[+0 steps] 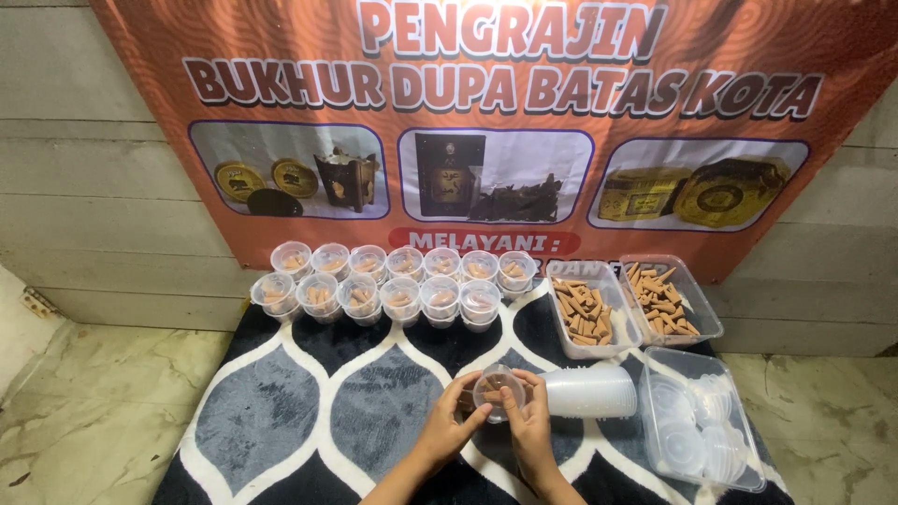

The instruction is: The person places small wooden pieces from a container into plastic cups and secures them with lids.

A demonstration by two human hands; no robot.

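Both hands [491, 421] clasp small cup [498, 390], rug [374, 393] around bare.

Illumination is moderate and even, coming from above and in front of the scene. The banner [486, 122] in the upper half of the frame is brightly lit, with no blown-out areas. Soft, short shadows fall beneath the rows of small cups [393, 281] in the centre. Mild glare shows on the clear lids [697, 425] at lower right. Focus is sharp in the centre. Straight wall boards [84, 178] bow slightly at the left and right edges, indicating wide-angle distortion. The lower corners appear dimmer.
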